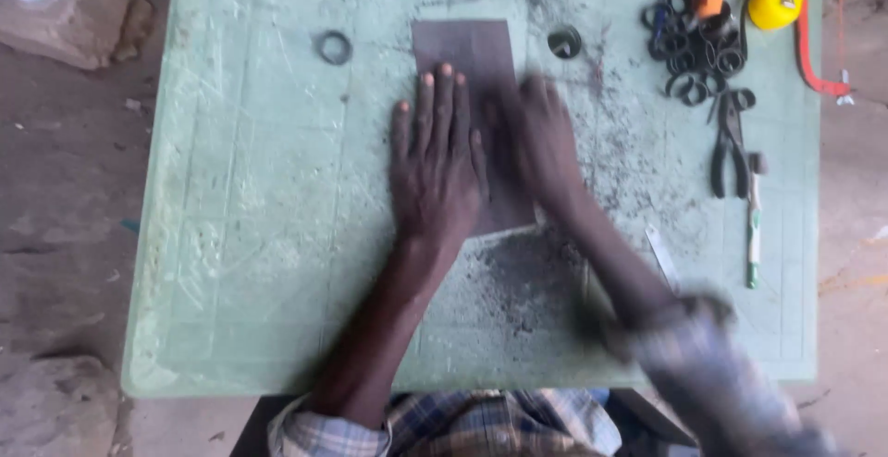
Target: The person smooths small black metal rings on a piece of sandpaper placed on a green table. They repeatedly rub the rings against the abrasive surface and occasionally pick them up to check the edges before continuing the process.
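Sandpaper sheet (472, 96): flat on the table (259, 235), mid-top, under both hands.
Left hand (435, 161): grip released, palm pressing the sheet's left edge.
Right hand (541, 138): blurred on the sheet; grip cannot be told.
Open room: leftward bare, one ring (334, 47).
Right of grip: pliers (731, 142), rings pile (694, 50).

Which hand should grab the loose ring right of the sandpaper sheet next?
Right, probably. The right hand lies just below the loose ring, while the left hand presses flat on the sandpaper sheet, pinning it.

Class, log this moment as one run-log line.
left hand: flat on dark sheet | right hand: blurred on sheet | mat: dusty, rings, pliers
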